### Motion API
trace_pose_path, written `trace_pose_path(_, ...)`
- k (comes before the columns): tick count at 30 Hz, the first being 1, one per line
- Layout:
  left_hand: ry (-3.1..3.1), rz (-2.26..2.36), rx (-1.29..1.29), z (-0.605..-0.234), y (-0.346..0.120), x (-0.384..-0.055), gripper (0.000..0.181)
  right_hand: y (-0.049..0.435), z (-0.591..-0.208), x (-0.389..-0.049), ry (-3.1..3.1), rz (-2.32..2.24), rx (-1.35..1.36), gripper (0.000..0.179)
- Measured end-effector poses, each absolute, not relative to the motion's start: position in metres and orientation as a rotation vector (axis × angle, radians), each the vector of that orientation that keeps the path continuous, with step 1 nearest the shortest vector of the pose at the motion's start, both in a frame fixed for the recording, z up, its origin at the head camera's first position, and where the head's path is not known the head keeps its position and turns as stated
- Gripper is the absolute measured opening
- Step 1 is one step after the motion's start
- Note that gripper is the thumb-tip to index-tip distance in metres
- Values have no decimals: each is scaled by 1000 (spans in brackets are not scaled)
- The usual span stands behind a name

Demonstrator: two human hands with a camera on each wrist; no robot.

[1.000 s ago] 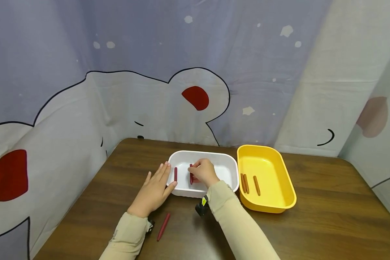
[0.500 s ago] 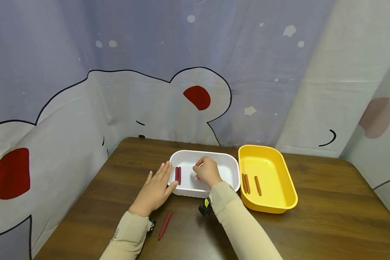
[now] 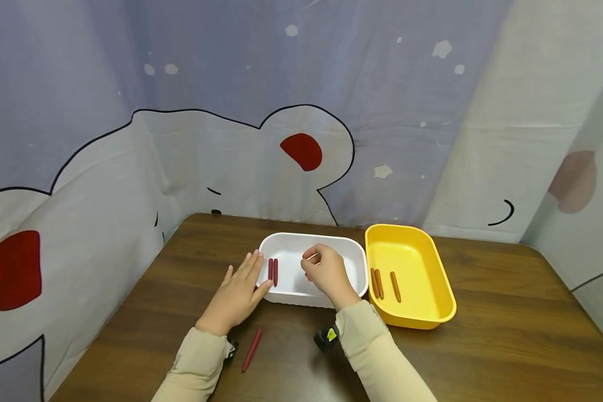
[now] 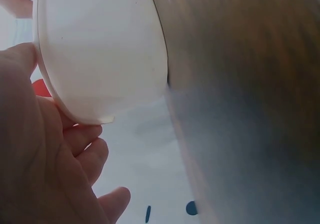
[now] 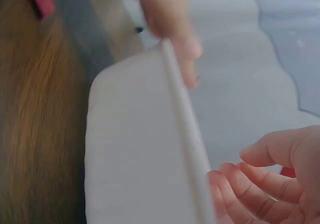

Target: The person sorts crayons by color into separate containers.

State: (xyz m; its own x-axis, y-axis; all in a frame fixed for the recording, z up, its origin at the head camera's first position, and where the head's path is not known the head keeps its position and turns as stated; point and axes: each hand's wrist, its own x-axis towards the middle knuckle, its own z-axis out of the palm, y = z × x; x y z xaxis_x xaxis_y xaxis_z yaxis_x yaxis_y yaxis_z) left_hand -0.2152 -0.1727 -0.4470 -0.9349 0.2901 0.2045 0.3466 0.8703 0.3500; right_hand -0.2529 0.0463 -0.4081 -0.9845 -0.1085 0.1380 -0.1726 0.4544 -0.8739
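Two dark red crayons, a left one [image 3: 269, 269] and a right one [image 3: 275, 272], lie side by side in the left end of the white tray [image 3: 293, 282]. My left hand [image 3: 233, 296] rests on the tray's left rim, fingers extended; the left wrist view shows its thumb and fingers along that edge. Above the middle of the tray is my right hand [image 3: 329, 273], its fingers loosely bent. In the right wrist view there is a gap between its thumb and fingers, with nothing held. Another dark red crayon [image 3: 252, 350] lies on the wooden table near my left wrist.
Right of the white tray stands a yellow tray [image 3: 424, 268] with three orange-brown crayons, the rightmost one [image 3: 395, 287] set apart from the other two. A printed curtain [image 3: 231, 162] hangs behind the table [image 3: 502, 301].
My right hand has set its red crayon beside the other one in the white tray, let go and drawn back to the right. The left hand stays on the rim.
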Motion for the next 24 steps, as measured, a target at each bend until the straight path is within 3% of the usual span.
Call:
trace_pose_path(10, -2878, -628, -504, -450, -176, -216, 62, 44, -404, -214, -2527, 1659, 381, 8)
trace_pose_path(19, -2870, -640, -510, -448, -175, -217, 62, 38, -418, -184, -2548, 1584, 518, 6)
trace_pose_path(24, -2881, -638, -510, -449, -176, -217, 63, 31, -430, -175, -2598, 1760, 550, 4)
